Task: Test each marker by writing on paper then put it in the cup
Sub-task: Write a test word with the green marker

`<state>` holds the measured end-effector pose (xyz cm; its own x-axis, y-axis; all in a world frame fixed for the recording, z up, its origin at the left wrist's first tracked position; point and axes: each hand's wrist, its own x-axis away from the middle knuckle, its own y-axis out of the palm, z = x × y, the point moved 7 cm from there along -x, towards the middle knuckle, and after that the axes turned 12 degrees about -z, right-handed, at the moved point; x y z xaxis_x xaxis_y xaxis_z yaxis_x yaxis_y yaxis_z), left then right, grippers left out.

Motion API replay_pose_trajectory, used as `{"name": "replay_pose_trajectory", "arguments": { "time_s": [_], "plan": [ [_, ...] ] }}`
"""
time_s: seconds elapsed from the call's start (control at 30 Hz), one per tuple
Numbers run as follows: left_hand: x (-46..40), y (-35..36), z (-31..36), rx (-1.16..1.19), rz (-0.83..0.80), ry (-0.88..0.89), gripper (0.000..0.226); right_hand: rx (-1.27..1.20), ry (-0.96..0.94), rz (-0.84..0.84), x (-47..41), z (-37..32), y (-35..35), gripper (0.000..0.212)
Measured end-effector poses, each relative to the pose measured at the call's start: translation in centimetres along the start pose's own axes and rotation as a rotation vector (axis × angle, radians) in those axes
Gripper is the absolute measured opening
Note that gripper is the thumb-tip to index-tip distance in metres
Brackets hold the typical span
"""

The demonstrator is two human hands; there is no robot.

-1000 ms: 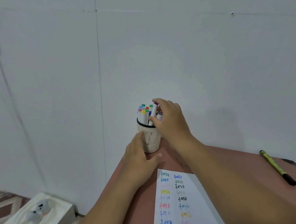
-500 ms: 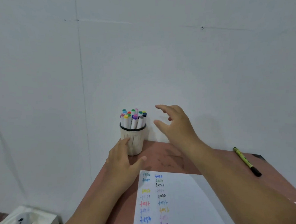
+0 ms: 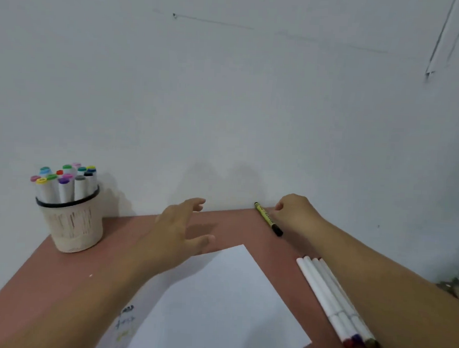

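Note:
A cream cup (image 3: 72, 228) with a black rim stands at the table's back left corner, packed with several white markers (image 3: 65, 185) with coloured caps. A white sheet of paper (image 3: 216, 303) lies in the middle, with coloured writing showing at its lower left. A yellow marker with a black cap (image 3: 268, 219) lies by the wall. My right hand (image 3: 297, 212) rests just right of it, fingers curled close to its far end, not clearly gripping. My left hand (image 3: 180, 229) hovers open over the table above the paper's far corner. Three white markers (image 3: 333, 299) lie under my right forearm.
The reddish-brown table (image 3: 44, 278) butts against a plain white wall (image 3: 227, 94). Bare table surface shows between the cup and the paper. Some grey objects (image 3: 456, 288) sit past the table's right edge.
My right hand left the cup and swung right to the yellow marker. My left hand let go of the cup and moved right. The view turned right, and three white markers came into sight.

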<state>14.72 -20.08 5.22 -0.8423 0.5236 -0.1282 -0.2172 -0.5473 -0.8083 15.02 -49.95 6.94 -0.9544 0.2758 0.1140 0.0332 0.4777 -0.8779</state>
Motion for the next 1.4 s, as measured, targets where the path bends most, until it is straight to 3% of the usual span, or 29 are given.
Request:
{"name": "replay_pose_trajectory", "arguments": {
  "time_s": [0.27, 0.33, 0.4, 0.47, 0.53, 0.6, 0.77, 0.9, 1.17, 1.27, 1.33, 1.4],
  "plan": [
    [-2.3, 3.9, 0.8, -0.108, -0.097, 0.003, 0.073, 0.076, 0.108, -0.024, -3.4, 0.8, 2.7, 0.026],
    [-1.5, 3.6, 0.2, -0.089, -0.089, -0.007, 0.072, -0.177, 0.116, -0.066, -2.6, -0.1, 3.1, 0.021],
    [-0.4, 2.8, -0.1, -0.047, -0.066, -0.022, 0.071, -0.655, 0.030, -0.200, -0.7, -2.0, 4.0, 0.007],
    [0.8, 1.8, 0.4, 0.016, -0.028, -0.009, 0.069, -1.066, -0.155, -0.368, 2.4, -5.3, 4.4, 0.016],
    [2.5, 0.6, 1.8, 0.036, 0.026, 0.031, 0.064, -1.252, -0.324, -0.486, 6.0, -8.3, 4.2, 0.022],
    [4.4, -0.9, 3.7, -0.017, 0.091, 0.093, 0.056, -1.265, -0.434, -0.531, 9.6, -10.6, 4.2, 0.024],
    [9.2, -3.4, 6.5, -0.161, 0.150, 0.173, 0.040, -1.331, -0.544, -0.420, 16.4, -13.4, 5.4, 0.018],
    [13.8, -3.9, 7.4, -0.128, 0.211, 0.273, 0.027, -1.352, -0.607, -0.404, 19.9, -14.7, 6.9, 0.010],
    [17.7, -2.5, 2.4, 0.049, 0.133, 0.084, 0.035, -1.297, -0.548, -0.435, 23.1, -15.3, 11.4, 0.012],
    [19.4, -1.6, -0.7, 0.146, 0.013, -0.084, 0.069, -1.280, -0.511, -0.370, 23.0, -14.8, 12.4, 0.006],
    [20.8, -1.2, -2.5, 0.090, -0.051, -0.177, 0.082, -1.232, -0.472, -0.339, 22.7, -14.2, 13.3, 0.012],
    [21.9, -0.8, -3.0, -0.124, -0.099, -0.202, 0.077, -1.169, -0.470, -0.356, 22.9, -13.7, 14.7, 0.027]
  ]
}}
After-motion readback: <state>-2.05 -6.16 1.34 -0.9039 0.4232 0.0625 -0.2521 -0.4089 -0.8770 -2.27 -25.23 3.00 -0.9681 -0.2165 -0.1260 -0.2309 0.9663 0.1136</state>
